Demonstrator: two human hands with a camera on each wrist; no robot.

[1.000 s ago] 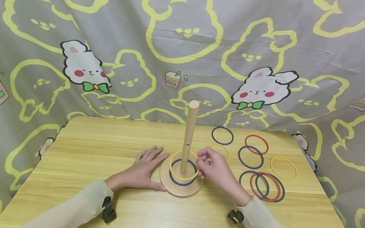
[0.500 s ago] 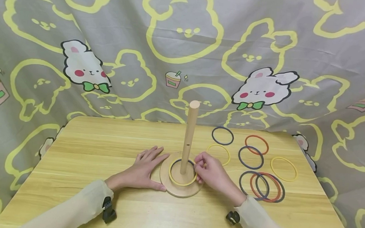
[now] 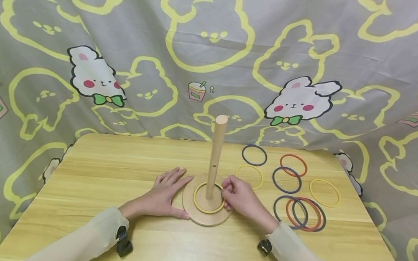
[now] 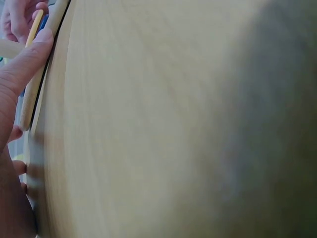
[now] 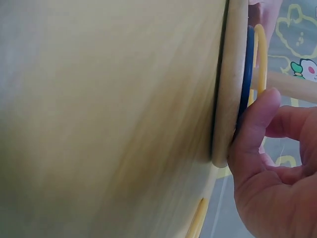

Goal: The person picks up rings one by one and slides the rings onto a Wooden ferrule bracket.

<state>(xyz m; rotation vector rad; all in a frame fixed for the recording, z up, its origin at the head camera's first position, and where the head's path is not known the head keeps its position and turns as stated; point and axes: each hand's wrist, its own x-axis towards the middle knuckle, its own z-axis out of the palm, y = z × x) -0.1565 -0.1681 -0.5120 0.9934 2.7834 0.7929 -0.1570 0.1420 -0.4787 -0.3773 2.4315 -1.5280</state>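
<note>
A wooden post (image 3: 215, 156) stands upright on a round wooden base (image 3: 206, 220) in the head view. My right hand (image 3: 240, 196) pinches a yellow ring (image 3: 207, 212) by its right side. That ring encircles the post low down. Beneath it a dark blue ring (image 5: 246, 74) lies on the base, as the right wrist view reveals; a small gap shows between the two. My left hand (image 3: 161, 193) spreads beside the base, its thumb (image 4: 29, 57) touching the rim.
Right of the base, several loose rings lie on the wooden table (image 3: 107, 171): a blue ring (image 3: 253, 164) at the back, a red ring (image 3: 294, 155), yellow ones including a yellow ring (image 3: 326, 181), and an overlapping group. A patterned curtain (image 3: 146, 36) hangs behind.
The right hand has lowered the yellow ring down the post towards the base, over the blue ring. In the last half second it has hardly moved. The left hand stays put.
</note>
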